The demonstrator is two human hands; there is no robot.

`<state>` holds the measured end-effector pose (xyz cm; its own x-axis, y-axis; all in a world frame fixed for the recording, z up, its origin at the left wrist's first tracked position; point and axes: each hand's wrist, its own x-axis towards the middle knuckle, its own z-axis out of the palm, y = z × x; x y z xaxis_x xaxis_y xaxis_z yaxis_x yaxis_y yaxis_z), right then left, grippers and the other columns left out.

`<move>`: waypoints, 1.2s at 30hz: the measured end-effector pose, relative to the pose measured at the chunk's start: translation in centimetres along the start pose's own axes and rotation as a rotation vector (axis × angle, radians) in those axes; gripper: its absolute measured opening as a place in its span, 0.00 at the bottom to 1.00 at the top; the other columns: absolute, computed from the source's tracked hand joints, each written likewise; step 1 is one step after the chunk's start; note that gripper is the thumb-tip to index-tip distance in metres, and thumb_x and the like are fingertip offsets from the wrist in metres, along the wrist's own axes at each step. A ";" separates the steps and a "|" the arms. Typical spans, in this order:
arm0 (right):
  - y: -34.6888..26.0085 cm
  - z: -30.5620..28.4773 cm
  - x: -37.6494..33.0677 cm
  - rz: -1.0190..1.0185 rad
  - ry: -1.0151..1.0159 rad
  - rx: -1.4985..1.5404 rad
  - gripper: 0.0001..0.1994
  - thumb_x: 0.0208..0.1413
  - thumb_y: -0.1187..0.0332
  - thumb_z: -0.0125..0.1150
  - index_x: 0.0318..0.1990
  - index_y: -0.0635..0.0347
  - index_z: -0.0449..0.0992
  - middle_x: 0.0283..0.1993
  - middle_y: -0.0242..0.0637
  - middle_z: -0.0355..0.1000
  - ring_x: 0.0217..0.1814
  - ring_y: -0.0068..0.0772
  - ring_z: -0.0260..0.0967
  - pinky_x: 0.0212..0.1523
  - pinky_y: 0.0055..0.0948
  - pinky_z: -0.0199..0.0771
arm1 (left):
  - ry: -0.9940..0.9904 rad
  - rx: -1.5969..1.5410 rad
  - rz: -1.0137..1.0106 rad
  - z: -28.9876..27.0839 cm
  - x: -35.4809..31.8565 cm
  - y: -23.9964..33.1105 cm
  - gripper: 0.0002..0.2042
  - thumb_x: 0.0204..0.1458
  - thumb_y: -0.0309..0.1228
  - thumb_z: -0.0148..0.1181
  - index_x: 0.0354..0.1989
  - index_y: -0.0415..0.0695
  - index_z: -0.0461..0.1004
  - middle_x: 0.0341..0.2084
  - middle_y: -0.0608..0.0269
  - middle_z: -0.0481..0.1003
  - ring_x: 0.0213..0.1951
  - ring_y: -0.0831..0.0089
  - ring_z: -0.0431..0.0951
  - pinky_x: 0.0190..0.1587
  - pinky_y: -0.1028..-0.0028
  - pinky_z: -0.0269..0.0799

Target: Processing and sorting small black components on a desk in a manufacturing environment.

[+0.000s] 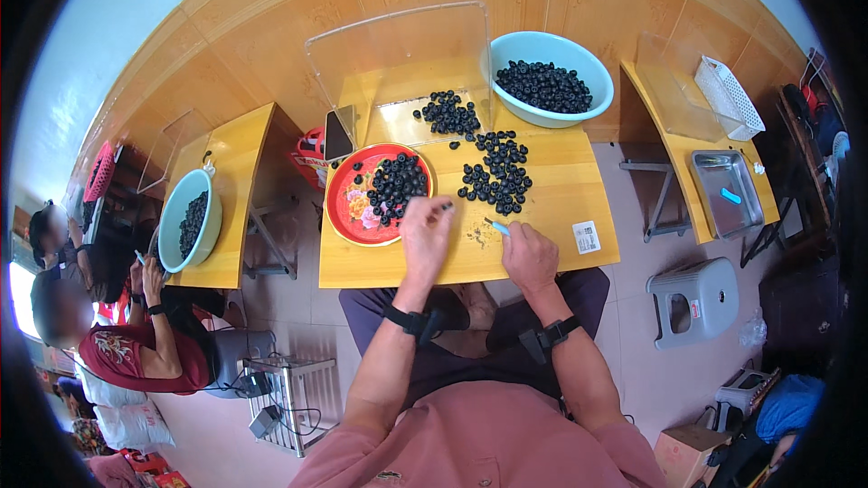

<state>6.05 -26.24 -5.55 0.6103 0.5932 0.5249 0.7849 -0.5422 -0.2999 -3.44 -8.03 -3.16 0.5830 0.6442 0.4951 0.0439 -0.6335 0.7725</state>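
Note:
My left hand point(425, 237) hovers by the right rim of the red round tray point(341, 228), its fingertips pinched on a small black piece. In my right hand point(530, 258) is a small light-blue-handled tool point(501, 228); its tip is too small to make out. Many small round black parts point(395, 185) lie in the flower-printed tray. More loose black parts point(495, 176) spread over the yellow table point(551, 212) beyond my hands. Dark scraps point(477, 235) are scattered on the wood between the two hands.
A light-blue basin point(597, 108) full of black parts stands at the table's back right. A clear plastic shield point(398, 54) and a phone point(340, 134) are behind the tray. A person point(136, 343) works left. Right are a metal tray point(714, 181) and a grey stool point(696, 298).

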 end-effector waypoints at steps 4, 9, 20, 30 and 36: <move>0.3 0.3 -0.1 -0.003 0.008 -0.003 0.07 0.60 0.64 0.63 0.34 0.54 0.73 0.27 0.38 0.70 0.27 0.46 0.75 0.27 0.44 0.75 | 0.065 0.307 0.193 -1.1 4.5 -0.1 0.15 0.48 0.21 0.69 0.46 0.42 0.81 0.47 0.57 0.77 0.51 0.53 0.76 0.52 0.56 0.71; 0.3 0.5 -0.1 0.008 0.022 0.006 0.08 0.59 0.64 0.64 0.33 0.54 0.72 0.28 0.38 0.70 0.27 0.46 0.75 0.28 0.44 0.75 | -0.179 0.526 0.344 0.9 5.2 -0.6 0.12 0.48 0.29 0.70 0.43 0.46 0.83 0.41 0.60 0.75 0.48 0.60 0.75 0.48 0.60 0.68; 0.2 0.3 -0.2 -0.012 0.065 0.019 0.08 0.59 0.66 0.64 0.32 0.55 0.71 0.27 0.38 0.70 0.28 0.45 0.75 0.28 0.43 0.75 | -0.313 0.509 0.228 2.4 2.5 0.1 0.11 0.53 0.33 0.71 0.42 0.45 0.84 0.36 0.61 0.79 0.41 0.61 0.79 0.46 0.63 0.73; 0.1 0.3 0.0 -0.011 0.047 0.027 0.08 0.60 0.66 0.63 0.32 0.55 0.71 0.27 0.38 0.69 0.27 0.44 0.74 0.27 0.43 0.74 | -0.151 -0.169 -0.226 3.3 -3.6 0.2 0.12 0.56 0.19 0.66 0.48 0.38 0.83 0.39 0.60 0.76 0.34 0.74 0.75 0.41 0.74 0.74; 0.0 0.3 -0.1 -0.018 0.035 0.005 0.08 0.61 0.65 0.62 0.32 0.55 0.72 0.26 0.38 0.69 0.27 0.44 0.74 0.27 0.43 0.74 | -0.099 -0.203 -0.188 4.2 -4.3 0.2 0.17 0.52 0.17 0.68 0.52 0.39 0.81 0.36 0.60 0.77 0.33 0.72 0.77 0.39 0.73 0.76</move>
<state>6.00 -26.06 -5.85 0.5922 0.5815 0.5578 0.7961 -0.5289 -0.2939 -2.55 -12.71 -6.82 0.6565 0.6910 0.3027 0.0010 -0.4021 0.9156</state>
